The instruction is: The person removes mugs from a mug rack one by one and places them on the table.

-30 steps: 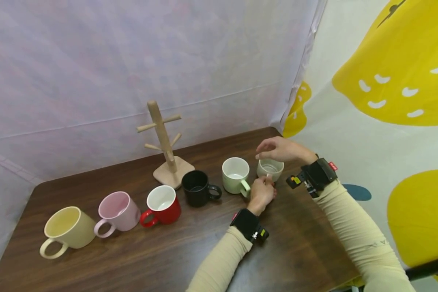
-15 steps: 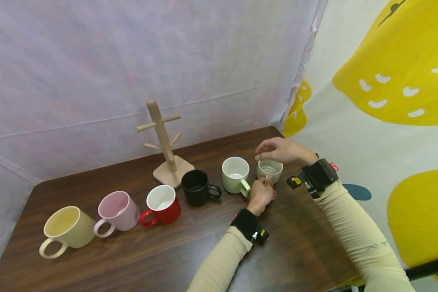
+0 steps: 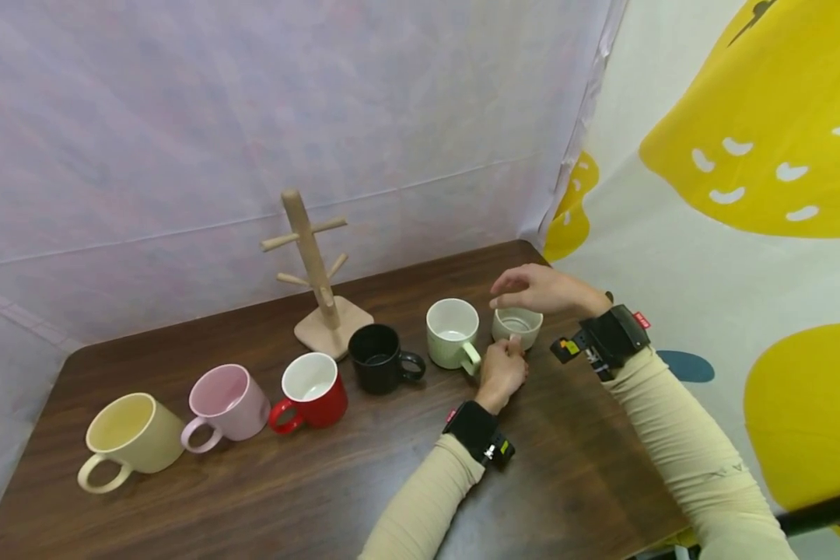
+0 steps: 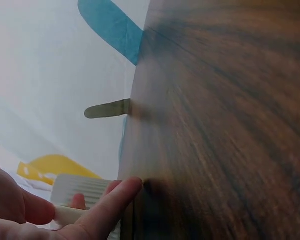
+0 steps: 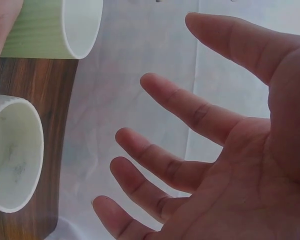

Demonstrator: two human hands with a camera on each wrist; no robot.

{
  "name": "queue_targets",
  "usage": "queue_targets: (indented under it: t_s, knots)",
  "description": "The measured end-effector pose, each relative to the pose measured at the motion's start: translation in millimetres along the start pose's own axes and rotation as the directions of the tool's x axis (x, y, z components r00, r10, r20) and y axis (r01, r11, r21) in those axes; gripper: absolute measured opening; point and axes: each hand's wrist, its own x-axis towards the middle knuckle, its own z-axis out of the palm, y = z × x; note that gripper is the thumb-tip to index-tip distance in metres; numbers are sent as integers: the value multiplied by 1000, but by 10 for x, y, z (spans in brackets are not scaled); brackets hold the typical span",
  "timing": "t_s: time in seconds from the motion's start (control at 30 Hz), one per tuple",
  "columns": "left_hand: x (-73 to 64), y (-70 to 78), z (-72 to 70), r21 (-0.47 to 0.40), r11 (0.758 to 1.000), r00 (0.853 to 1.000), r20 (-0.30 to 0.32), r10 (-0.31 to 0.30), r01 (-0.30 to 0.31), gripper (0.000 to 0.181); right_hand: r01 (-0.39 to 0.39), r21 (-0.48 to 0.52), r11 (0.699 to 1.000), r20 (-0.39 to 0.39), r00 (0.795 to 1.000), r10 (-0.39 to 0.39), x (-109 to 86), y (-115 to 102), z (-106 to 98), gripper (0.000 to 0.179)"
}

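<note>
My left hand [image 3: 502, 375] pinches the handle of a small off-white mug [image 3: 516, 330] at the right end of the row. In the left wrist view, thumb and fingers close on that handle [image 4: 69, 215] beside the mug's ribbed wall [image 4: 85, 186]. Over the far rim hovers my right hand [image 3: 542, 288], holding nothing. Its fingers spread apart in the right wrist view, away from the off-white mug's rim [image 5: 39, 150]. Just left of my left hand stands a pale green mug [image 3: 451, 346], its handle near my knuckles.
A wooden mug tree [image 3: 310, 260] with bare pegs stands at the back. Leftward along the brown table [image 3: 308, 498] are a black mug [image 3: 373, 373], a red mug [image 3: 325, 404], a pink mug [image 3: 241, 412] and a yellow mug [image 3: 154, 443]. Cloth walls [image 3: 420, 117] border the table.
</note>
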Motion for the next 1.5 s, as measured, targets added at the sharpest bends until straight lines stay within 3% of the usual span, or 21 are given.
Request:
queue_targets:
  t_s: [0.3, 0.5, 0.7, 0.83, 1.0, 1.2, 1.37, 1.5]
  knots:
    - [-9, 29, -66, 248, 968, 999, -24, 48, -40, 29, -12, -1, 1000, -7, 1000, 12, 34, -50, 30, 36]
    - [-5, 28, -81, 262, 964, 998, -35, 47, -36, 28, -12, 4, 1000, 4, 1000, 12, 75, -50, 51, 37]
    - [-30, 49, -110, 268, 963, 1000, -28, 4, 4, 27, 13, 8, 1000, 13, 1000, -13, 110, -51, 65, 37]
    - [-71, 90, -140, 284, 959, 1000, 9, -4, 1, 29, 15, 20, 1000, 20, 1000, -15, 130, -42, 80, 36]
    - [-131, 141, -225, 367, 930, 996, 85, 2, -33, 37, 32, 20, 999, 50, 998, -33, 199, -38, 117, 37]
    - [-262, 280, -420, 389, 916, 978, 209, 21, -103, 35, 59, 13, 998, 60, 996, -59, 272, -35, 153, 39]
    - [-424, 475, -682, 403, 901, 945, 325, 22, -160, 39, 41, 55, 998, 69, 997, -45, 316, -52, 197, 41]
    - [-510, 615, -933, 390, 881, 921, 374, 112, -266, 42, 29, 98, 995, 45, 998, -33, 311, -62, 227, 42]
